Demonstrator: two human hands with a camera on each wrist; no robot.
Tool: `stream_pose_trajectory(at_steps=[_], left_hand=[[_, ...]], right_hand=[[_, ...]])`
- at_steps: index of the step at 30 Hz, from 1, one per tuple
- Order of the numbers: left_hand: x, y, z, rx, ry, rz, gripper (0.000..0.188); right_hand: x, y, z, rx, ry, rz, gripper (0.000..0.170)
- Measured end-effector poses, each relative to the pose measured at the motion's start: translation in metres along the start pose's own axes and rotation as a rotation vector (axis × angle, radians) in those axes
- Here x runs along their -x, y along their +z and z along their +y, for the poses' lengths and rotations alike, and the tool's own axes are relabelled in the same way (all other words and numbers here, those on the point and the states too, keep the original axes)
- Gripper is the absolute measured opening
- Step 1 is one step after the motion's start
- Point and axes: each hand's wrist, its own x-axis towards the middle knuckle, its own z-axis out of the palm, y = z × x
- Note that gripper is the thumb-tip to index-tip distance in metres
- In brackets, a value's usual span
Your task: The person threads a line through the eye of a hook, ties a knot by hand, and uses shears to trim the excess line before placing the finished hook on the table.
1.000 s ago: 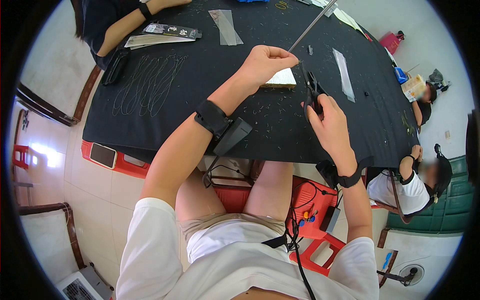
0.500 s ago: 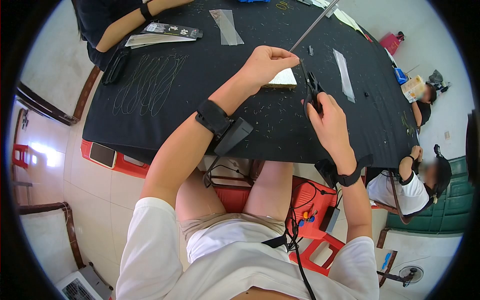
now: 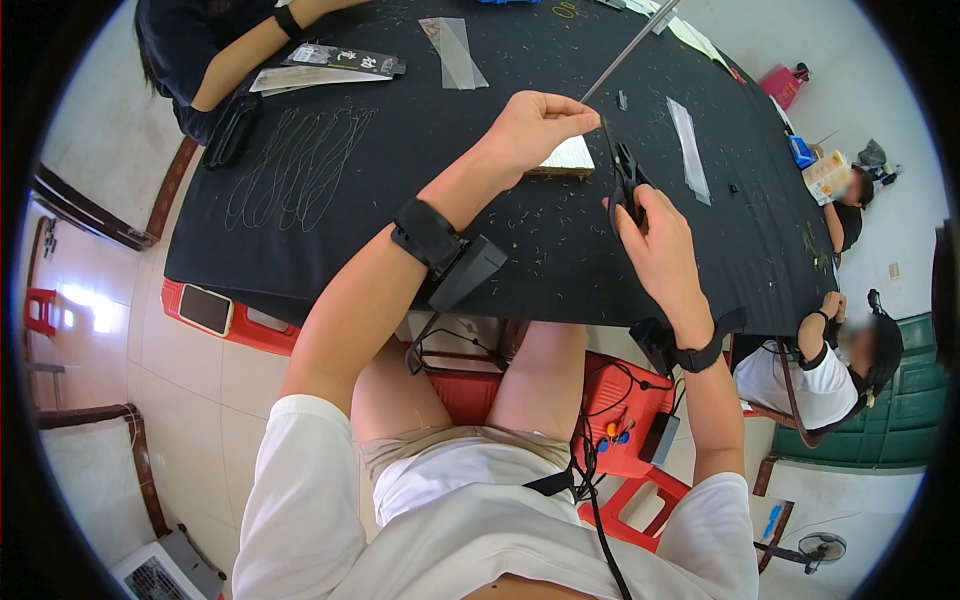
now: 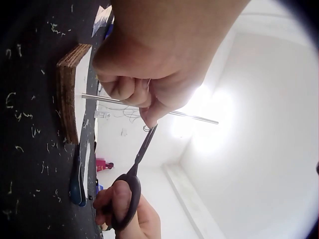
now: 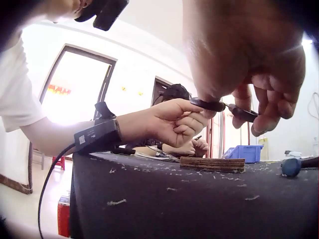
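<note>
In the head view the left hand pinches thumb against forefinger beside a thin metal rod. A small curled strand shows at those fingertips in the left wrist view, right by the scissors' blade tips. The rod rises from a layered board with a white top and passes the curled fingers; whether they touch it, I cannot tell. The right hand grips black scissors by the handle loops, blades pointing toward the left fingertips. How far the blades stand apart is unclear.
Short clippings lie scattered over the black tablecloth. Looped strands lie at the left, clear sleeves farther back, and another sleeve at the right. Other people sit at the upper left and right. A blue basket stands beyond the board.
Both hands have stayed almost still, with the left fingertips a touch farther right. The person at the upper left has shifted slightly to the left.
</note>
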Motion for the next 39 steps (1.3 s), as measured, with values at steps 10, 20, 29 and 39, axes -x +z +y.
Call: stream_pose_trajectory(at_steps=[10, 20, 29, 39], left_hand=[[0.0002, -0.0017, 0.0005, -0.051, -0.005, 0.007, 0.029], [-0.0012, -0.0023, -0.0032, -0.054, 0.017, 0.042, 0.026], [-0.0014, -0.0012, -0.0029, -0.04, 0.015, 0.03, 0.027], [-0.0004, -0.0011, -0.0016, -0.028, 0.002, 0.029, 0.028]], right_hand=[[-0.0017, 0.0007, -0.0036, -0.01, 0.042, -0.029, 0.027], [-0.0034, 0.0035, 0.0017, 0.061, -0.035, 0.062, 0.028], [-0.0023, -0.0012, -0.0024, -0.027, 0.07, -0.018, 0.029], [-0.0027, 0.0026, 0.0, -0.063, 0.054, -0.036, 0.029]])
